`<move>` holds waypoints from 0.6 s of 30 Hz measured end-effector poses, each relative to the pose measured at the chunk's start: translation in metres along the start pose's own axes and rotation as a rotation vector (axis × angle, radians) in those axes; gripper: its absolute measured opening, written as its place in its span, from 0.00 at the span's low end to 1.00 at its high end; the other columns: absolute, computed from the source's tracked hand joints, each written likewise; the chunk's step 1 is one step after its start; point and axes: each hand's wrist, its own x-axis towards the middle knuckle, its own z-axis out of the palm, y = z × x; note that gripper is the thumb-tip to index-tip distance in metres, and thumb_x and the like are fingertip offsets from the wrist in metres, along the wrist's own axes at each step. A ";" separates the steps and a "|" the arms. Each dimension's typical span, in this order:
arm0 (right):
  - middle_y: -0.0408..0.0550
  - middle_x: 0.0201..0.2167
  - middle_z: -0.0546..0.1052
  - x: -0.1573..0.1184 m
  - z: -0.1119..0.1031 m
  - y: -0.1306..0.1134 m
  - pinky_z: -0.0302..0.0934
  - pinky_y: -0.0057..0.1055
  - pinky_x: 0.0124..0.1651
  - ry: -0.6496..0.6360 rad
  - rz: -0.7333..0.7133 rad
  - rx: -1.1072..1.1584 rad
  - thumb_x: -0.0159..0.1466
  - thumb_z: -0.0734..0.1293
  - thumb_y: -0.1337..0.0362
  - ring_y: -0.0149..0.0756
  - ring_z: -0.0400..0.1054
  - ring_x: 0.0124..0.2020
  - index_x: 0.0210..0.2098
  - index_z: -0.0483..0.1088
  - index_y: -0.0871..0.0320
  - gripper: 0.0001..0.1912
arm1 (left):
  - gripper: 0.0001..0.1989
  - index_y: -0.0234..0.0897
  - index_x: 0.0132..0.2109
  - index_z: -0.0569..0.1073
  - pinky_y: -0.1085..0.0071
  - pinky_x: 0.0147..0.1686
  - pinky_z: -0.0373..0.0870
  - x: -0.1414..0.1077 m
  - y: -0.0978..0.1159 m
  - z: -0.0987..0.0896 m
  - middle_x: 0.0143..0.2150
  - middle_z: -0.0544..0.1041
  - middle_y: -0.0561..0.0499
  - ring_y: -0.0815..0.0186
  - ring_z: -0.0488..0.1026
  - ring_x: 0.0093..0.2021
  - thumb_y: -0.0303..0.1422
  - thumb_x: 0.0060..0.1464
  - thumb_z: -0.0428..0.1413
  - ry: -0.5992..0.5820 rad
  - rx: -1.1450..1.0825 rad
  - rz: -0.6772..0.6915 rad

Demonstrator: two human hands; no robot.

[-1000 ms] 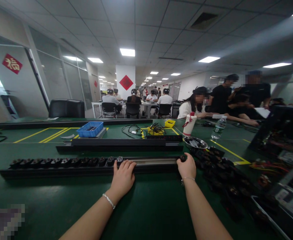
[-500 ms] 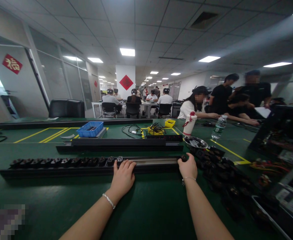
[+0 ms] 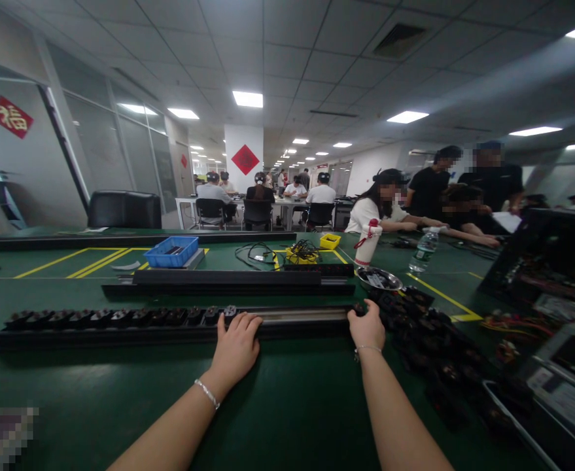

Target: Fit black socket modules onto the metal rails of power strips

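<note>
A long black metal rail (image 3: 297,330) lies across the green table in front of me, with a row of black socket modules (image 3: 120,318) filling its left part. The channel in its right part is bare and light inside. My left hand (image 3: 235,340) grips the rail near its middle, fingers bent over it beside a lighter grey-topped module (image 3: 230,311). At the rail's right end, my right hand (image 3: 368,330) pinches a small black socket module (image 3: 360,307) between thumb and fingers. My fingers partly cover this module, so its exact seating in the channel is hidden.
Many loose black modules (image 3: 444,347) are heaped at right, near a metal bowl (image 3: 379,279). Behind the rail lie another black rail (image 3: 228,282), a blue bin (image 3: 172,252) and cables (image 3: 304,250). A water bottle (image 3: 424,251), white flask (image 3: 368,242) and open computer case (image 3: 557,366) stand right.
The view has shifted slightly, moving the scene left and a little up in the picture. Both hands keep the same grips, with no clear movement along the rail.
</note>
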 end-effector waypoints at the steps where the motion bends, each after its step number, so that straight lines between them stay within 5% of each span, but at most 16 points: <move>1: 0.53 0.43 0.72 0.000 0.000 0.000 0.59 0.37 0.41 0.002 -0.004 0.006 0.55 0.60 0.58 0.44 0.68 0.40 0.54 0.58 0.55 0.27 | 0.19 0.46 0.49 0.67 0.44 0.60 0.34 0.000 0.000 0.000 0.51 0.72 0.51 0.60 0.62 0.55 0.28 0.49 0.48 0.000 0.002 -0.001; 9: 0.54 0.47 0.70 0.006 0.004 0.007 0.59 0.35 0.44 0.062 -0.044 0.057 0.53 0.61 0.59 0.43 0.66 0.44 0.52 0.61 0.57 0.27 | 0.19 0.46 0.49 0.67 0.44 0.60 0.35 0.000 0.000 0.000 0.51 0.72 0.50 0.59 0.62 0.55 0.28 0.49 0.49 -0.003 0.006 -0.004; 18: 0.53 0.39 0.74 0.018 0.002 0.018 0.59 0.35 0.42 0.062 -0.012 0.038 0.54 0.60 0.59 0.44 0.68 0.40 0.47 0.67 0.58 0.22 | 0.18 0.46 0.49 0.67 0.45 0.60 0.35 0.000 0.000 -0.001 0.51 0.72 0.50 0.59 0.62 0.55 0.28 0.50 0.48 0.002 -0.001 0.004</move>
